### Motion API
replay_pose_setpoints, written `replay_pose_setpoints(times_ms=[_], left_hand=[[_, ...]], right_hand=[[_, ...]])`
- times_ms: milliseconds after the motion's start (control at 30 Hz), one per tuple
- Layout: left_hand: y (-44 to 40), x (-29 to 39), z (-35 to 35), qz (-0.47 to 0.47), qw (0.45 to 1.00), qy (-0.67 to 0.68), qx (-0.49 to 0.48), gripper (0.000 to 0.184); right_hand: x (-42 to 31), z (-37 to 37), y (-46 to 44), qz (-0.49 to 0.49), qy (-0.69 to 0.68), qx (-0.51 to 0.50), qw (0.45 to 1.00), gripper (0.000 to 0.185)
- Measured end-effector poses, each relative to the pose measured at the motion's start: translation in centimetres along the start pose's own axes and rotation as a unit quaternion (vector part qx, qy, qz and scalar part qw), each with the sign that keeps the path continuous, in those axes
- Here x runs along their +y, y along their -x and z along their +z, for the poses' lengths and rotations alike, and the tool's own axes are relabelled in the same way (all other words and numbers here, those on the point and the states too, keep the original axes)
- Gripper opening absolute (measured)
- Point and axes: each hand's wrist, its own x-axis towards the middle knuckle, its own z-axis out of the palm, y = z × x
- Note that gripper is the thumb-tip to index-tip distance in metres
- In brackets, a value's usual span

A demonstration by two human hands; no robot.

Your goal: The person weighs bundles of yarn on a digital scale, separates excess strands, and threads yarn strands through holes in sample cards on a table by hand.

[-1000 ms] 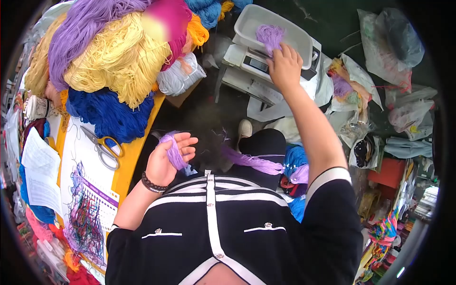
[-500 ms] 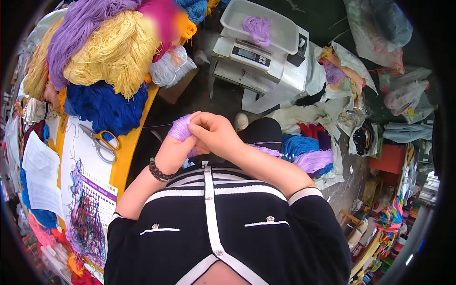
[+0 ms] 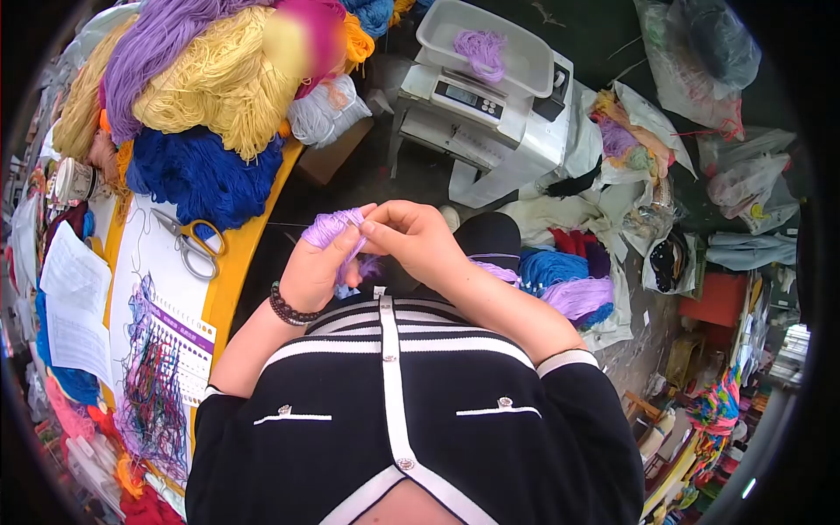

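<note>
Lilac yarn (image 3: 329, 227) is wound round the fingers of my left hand (image 3: 313, 273), which wears a dark beaded bracelet. My right hand (image 3: 409, 238) meets it in front of my waist, thumb and forefinger pinched on the yarn at the left fingertips. Another lilac bundle (image 3: 480, 54) lies in the grey tray (image 3: 532, 74) on the white scale (image 3: 468, 98). More lilac yarn (image 3: 577, 299) rests beside a blue skein (image 3: 553, 269) at the right of my lap.
Yellow skeins (image 3: 206, 83) and dark blue yarn (image 3: 206, 179) are heaped on the yellow-edged table (image 3: 254, 262). Scissors (image 3: 194, 243) and a colour chart (image 3: 188, 337) lie there too. Plastic bags (image 3: 700, 66) are on the floor at the upper right.
My right hand has come back from the scale tray to my left hand, leaving the lilac bundle there. Since then the view has shifted slightly and the hands remain together at the yarn.
</note>
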Motion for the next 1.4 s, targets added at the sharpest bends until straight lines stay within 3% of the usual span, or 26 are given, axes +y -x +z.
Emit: replay_pose_setpoints(times_ms=[200,300,333,400,433,500,567,600,667,700,767,800,833,900,1000,1067,1200,1400], left_hand=[[-0.1,-0.6,-0.1,-0.027,0.999,-0.011,0.013,0.037],[-0.1,0.1,0.3,-0.034,0.999,-0.003,0.027,0.037],[-0.2,0.0,-0.1,-0.034,0.999,-0.003,0.030,0.037],[-0.4,-0.3,-1.0,-0.017,1.000,0.012,0.021,0.037],[-0.5,-0.3,-1.0,-0.016,1.000,0.013,0.022,0.037],[-0.6,-0.3,-1.0,-0.010,0.999,0.027,0.042,0.037],[-0.9,-0.2,-1.0,-0.006,0.998,0.033,0.061,0.037],[-0.9,-0.1,-1.2,-0.004,0.997,0.032,0.076,0.037],[-1.0,0.5,-1.4,0.001,0.995,0.031,0.098,0.037],[-1.0,0.9,-1.3,0.008,0.994,0.039,0.104,0.036],[-1.0,1.0,-1.7,0.016,0.992,0.047,0.114,0.035],[-0.9,0.8,-2.1,0.027,0.993,0.033,0.108,0.036],[-0.9,0.7,-2.4,0.038,0.994,0.019,0.103,0.037],[-1.0,0.9,-2.3,0.026,0.992,0.021,0.118,0.037],[-1.4,0.8,-2.2,0.052,0.992,0.034,0.109,0.038],[-1.1,1.3,-1.7,0.046,0.994,0.030,0.099,0.038],[-0.3,1.7,-0.8,0.058,0.997,0.002,0.058,0.040],[1.5,0.7,-0.6,0.066,0.994,-0.061,0.059,0.041]], right_hand=[[-1.3,-0.6,0.4,0.064,-0.011,-0.001,0.998,0.020],[-0.5,-3.1,-0.8,0.051,0.143,-0.031,0.988,0.025],[-0.8,-4.6,-1.9,-0.035,0.254,0.001,0.967,0.026],[-1.5,-9.0,-5.2,-0.180,0.460,0.121,0.861,0.031],[-1.9,-11.5,-7.1,-0.235,0.550,0.205,0.775,0.037],[-4.3,-15.6,-10.4,-0.251,0.624,0.305,0.675,0.044],[-6.1,-17.3,-12.5,-0.178,0.677,0.353,0.621,0.046],[-6.1,-18.3,-13.6,-0.181,0.676,0.348,0.623,0.046],[-5.1,-20.1,-15.6,-0.230,0.733,0.367,0.524,0.036],[-4.8,-20.8,-16.1,-0.234,0.731,0.363,0.528,0.036],[-4.4,-21.3,-16.6,-0.267,0.765,0.338,0.479,0.018],[-4.2,-20.9,-16.7,-0.347,0.731,0.346,0.474,0.007],[-3.9,-20.6,-16.4,-0.347,0.731,0.344,0.476,0.007],[-4.2,-16.8,-14.0,-0.236,0.710,0.257,0.611,0.009],[-2.7,-9.3,-9.1,-0.179,0.477,0.166,0.844,0.021],[-1.6,-4.5,-5.8,-0.110,0.281,0.073,0.950,0.026],[-0.8,1.2,-3.0,-0.005,0.004,-0.015,1.000,0.023],[-0.8,2.5,-1.5,0.029,-0.030,-0.042,0.998,0.018]])
